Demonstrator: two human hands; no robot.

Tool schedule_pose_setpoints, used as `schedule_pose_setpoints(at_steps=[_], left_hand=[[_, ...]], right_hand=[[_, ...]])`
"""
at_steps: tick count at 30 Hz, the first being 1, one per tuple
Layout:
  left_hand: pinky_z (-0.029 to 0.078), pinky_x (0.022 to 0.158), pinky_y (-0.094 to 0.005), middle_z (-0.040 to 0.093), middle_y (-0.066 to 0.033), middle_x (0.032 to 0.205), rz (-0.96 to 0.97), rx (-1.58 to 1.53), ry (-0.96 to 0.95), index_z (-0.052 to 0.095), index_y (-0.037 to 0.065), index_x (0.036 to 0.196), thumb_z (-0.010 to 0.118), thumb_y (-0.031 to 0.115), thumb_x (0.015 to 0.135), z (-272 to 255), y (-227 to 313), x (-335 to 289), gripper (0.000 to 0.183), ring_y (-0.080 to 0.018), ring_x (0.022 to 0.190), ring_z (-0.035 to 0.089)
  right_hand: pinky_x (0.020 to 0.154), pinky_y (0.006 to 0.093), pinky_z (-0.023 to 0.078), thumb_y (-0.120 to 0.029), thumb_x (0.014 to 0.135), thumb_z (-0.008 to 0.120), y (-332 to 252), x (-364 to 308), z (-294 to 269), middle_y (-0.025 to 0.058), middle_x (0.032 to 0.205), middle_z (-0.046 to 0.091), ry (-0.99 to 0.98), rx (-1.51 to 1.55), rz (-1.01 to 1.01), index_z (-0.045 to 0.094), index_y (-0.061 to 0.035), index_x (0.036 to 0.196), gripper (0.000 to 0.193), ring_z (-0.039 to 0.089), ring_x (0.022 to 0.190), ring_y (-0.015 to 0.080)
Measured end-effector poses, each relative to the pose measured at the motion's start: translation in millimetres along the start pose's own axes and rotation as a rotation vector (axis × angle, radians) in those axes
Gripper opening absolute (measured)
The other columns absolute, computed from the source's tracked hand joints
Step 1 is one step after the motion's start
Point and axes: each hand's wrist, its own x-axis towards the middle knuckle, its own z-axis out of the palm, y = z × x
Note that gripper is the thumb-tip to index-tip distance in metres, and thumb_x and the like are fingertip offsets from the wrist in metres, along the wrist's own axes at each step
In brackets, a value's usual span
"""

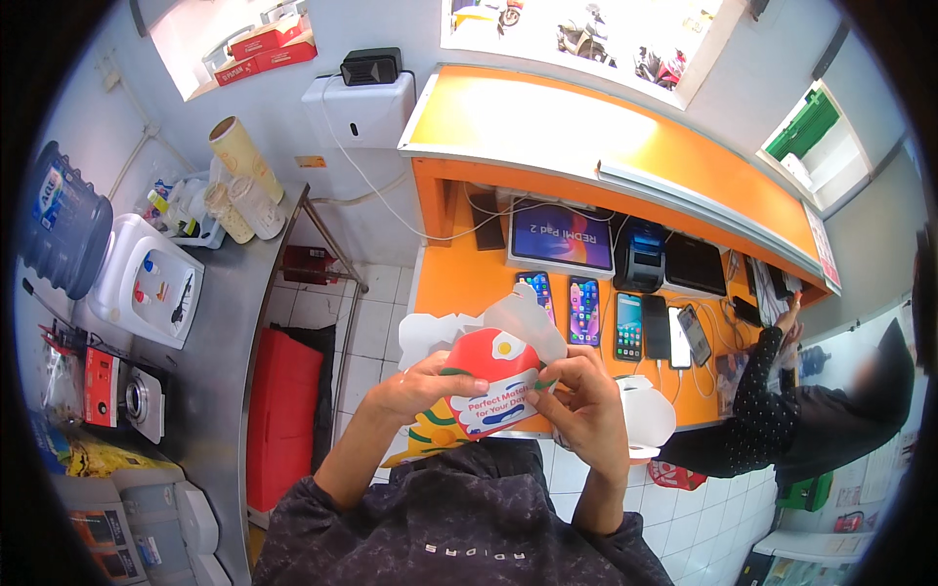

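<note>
Between my hands is a printed cardboard food box [495, 376], red and white with a fried-egg picture and white flaps standing up. My left hand [422, 386] grips its left side, thumb lying across the front. At the right side, my right hand [586, 396] pinches the edge with thumb and fingers. A yellow patterned cardboard piece [430, 437] shows beneath; whether it belongs to the same box I cannot tell. Just right of my right hand stands a white open-topped carton [645, 415], partly hidden.
Several phones, including a lit one [629, 325], lie on the orange counter [445, 283] ahead, with a small black printer [641, 256] and cables. A person in dark clothes [811, 400] is at the right. At left, a steel table [220, 332] carries a water dispenser [147, 283].
</note>
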Motion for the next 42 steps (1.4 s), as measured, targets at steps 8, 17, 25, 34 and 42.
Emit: schedule_pose_setpoints(at_steps=[8,17,25,34,42], left_hand=[[0.051,0.091,-0.0333,0.065,-0.0139,0.115,-0.086,-0.095,0.138,0.054,-0.002,0.127,0.074,0.022,0.084,0.1,0.7,-1.9,0.054,-0.0208,0.104,0.064],[0.051,0.092,-0.0340,0.064,-0.0148,0.116,-0.121,-0.193,0.157,0.052,-0.003,0.128,0.074,0.024,0.084,4.9,-4.1,-3.9,0.056,-0.0214,0.105,0.064],[0.053,0.089,-0.0336,0.064,-0.0157,0.116,-0.039,-0.258,0.163,0.049,-0.003,0.130,0.074,0.023,0.085,11.7,3.6,-12.0,0.058,-0.0216,0.104,0.065],[0.053,0.090,-0.0343,0.065,-0.0135,0.115,-0.009,-0.312,0.106,0.052,-0.003,0.127,0.075,0.017,0.084,18.6,15.2,-20.9,0.052,-0.0210,0.104,0.065],[0.049,0.093,-0.0345,0.066,-0.0142,0.117,0.540,0.753,-0.039,0.064,-0.002,0.117,0.068,0.000,0.085,27.5,16.8,-19.5,0.033,-0.0288,0.108,0.063]], right_hand=[[0.090,0.0366,0.058,-0.006,0.089,0.068,-3.7,2.4,-12.7,0.0125,0.119,0.049,-0.078,-0.054,-0.041,0.061,-0.0027,0.111,0.023,0.063,0.108,0.0239],[0.090,0.0357,0.057,0.006,0.086,0.066,-10.8,3.3,-12.1,0.0105,0.114,0.053,-0.049,0.057,0.016,0.056,-0.0027,0.100,0.019,0.064,0.106,0.0210],[0.090,0.0363,0.058,0.002,0.091,0.063,-20.6,6.1,-16.7,0.0091,0.111,0.050,-0.069,0.292,0.019,0.055,-0.0003,0.107,0.018,0.061,0.111,0.0241],[0.097,0.0378,0.052,0.001,0.092,0.061,-16.5,3.5,-22.8,0.0121,0.122,0.050,-0.174,0.441,-0.039,0.054,-0.0011,0.115,0.024,0.052,0.122,0.0242],[0.109,0.0438,0.038,0.009,0.084,0.067,-1.1,-4.8,0.5,0.0183,0.125,0.062,0.060,0.165,-0.282,0.051,-0.0008,0.123,0.043,0.053,0.127,0.0320]])
